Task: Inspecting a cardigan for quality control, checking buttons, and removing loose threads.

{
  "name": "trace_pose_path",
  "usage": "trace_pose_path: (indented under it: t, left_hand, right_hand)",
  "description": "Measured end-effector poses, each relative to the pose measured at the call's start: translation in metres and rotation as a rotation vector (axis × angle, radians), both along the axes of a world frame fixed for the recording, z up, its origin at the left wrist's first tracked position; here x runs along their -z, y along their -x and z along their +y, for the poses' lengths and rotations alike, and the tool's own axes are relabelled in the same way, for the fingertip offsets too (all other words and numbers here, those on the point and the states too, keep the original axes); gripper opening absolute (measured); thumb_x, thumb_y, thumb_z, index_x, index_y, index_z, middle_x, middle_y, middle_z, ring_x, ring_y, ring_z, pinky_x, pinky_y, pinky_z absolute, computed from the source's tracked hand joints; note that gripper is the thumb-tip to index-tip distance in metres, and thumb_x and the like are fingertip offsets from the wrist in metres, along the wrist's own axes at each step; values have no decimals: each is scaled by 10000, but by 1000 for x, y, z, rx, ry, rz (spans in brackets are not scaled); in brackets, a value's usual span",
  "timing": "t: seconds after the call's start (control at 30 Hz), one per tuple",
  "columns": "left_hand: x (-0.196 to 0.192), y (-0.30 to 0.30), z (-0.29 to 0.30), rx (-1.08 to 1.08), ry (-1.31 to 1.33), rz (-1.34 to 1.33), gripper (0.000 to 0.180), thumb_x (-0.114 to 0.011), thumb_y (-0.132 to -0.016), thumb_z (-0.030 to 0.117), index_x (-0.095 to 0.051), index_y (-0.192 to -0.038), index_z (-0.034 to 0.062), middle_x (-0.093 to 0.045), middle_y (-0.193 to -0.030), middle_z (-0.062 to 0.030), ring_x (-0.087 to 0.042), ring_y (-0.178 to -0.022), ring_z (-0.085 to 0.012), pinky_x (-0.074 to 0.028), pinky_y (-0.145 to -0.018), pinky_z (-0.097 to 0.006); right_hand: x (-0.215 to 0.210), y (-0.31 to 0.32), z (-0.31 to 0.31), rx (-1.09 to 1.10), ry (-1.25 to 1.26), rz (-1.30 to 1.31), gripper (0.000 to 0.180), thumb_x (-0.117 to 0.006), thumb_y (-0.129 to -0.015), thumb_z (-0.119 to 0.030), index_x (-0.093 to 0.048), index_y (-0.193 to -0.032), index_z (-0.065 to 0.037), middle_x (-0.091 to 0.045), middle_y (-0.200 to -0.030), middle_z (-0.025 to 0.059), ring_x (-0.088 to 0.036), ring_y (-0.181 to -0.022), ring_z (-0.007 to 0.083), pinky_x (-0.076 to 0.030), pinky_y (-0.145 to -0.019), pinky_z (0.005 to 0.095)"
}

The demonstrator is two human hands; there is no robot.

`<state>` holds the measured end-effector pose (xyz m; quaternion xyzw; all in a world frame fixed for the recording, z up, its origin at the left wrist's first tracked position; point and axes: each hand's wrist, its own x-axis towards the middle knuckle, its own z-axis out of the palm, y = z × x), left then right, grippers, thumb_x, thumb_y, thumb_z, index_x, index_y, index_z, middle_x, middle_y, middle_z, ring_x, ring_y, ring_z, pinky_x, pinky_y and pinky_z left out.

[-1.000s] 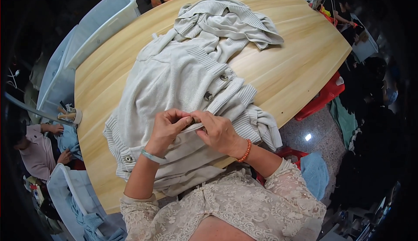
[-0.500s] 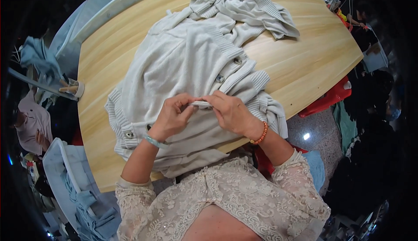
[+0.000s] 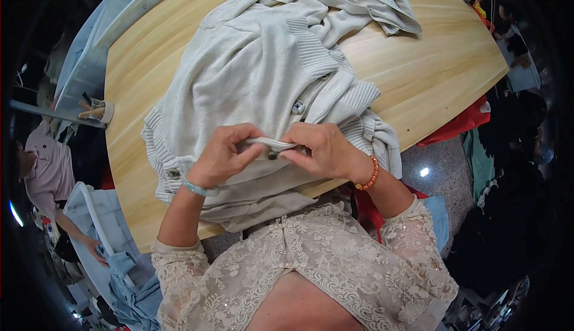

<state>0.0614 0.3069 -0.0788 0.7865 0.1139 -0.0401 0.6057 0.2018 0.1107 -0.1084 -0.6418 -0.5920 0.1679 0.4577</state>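
A pale grey knit cardigan (image 3: 239, 80) lies spread and rumpled on the wooden table (image 3: 442, 62). My left hand (image 3: 222, 155) is closed, pinching the cardigan's front edge between thumb and fingers. Close by on the right, my right hand (image 3: 329, 152) pinches the same edge, so a short fold of knit stretches between them. Just beneath that fold a dark button (image 3: 272, 155) shows. Farther up the front, another button (image 3: 298, 107) sits on the band, and one more button (image 3: 173, 174) is near the ribbed edge at left. My fingertips partly hide the fabric they grip.
Near the table's left edge stands a small cup (image 3: 106, 112) with wooden-handled tools. A white bin (image 3: 89, 211) holding blue knitwear stands lower left, where another person's hand (image 3: 92, 248) reaches in. Red plastic (image 3: 457, 125) shows beyond the right edge. Clear tubs (image 3: 128, 11) line the far left.
Both hands keep their pinch, now slightly wider apart, and a dark button has come into sight below the fold. The person at left has reached into the bin. The view has shifted a little.
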Motion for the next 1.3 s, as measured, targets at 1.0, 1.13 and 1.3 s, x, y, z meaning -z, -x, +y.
trace_pose_path:
  t: [1.0, 1.13, 1.3]
  left_hand:
    - [17, -66, -19, -109, 315, 67, 139, -729, -900, 124, -704, -926, -11, -669, -763, 4, -560, -650, -31, -443, -575, -182]
    - [13, -56, -21, -76, 337, 60, 160, -724, -904, 127, -710, -978, -14, -667, -764, 11, -559, -655, -25, -437, -568, -187]
    - [-3, -34, -36, 129, -199, -250, 281, -720, -828, 29, -659, -1091, -48, -653, -927, -107, -644, -808, -184, -516, -738, -285]
  right_hand:
    - [10, 6, -11, 440, -161, -215, 416, -721, -739, -35, -575, -1128, -33, -605, -908, 124, -645, -722, 298, -524, -618, 370]
    - [3, 11, -19, 406, -40, -339, 500, -729, -745, -71, -546, -1205, -5, -602, -929, 146, -651, -743, 306, -534, -639, 368]
    - [11, 7, -23, 345, -52, -302, 457, -714, -774, -92, -556, -1191, 10, -587, -926, 157, -636, -723, 329, -530, -624, 398]
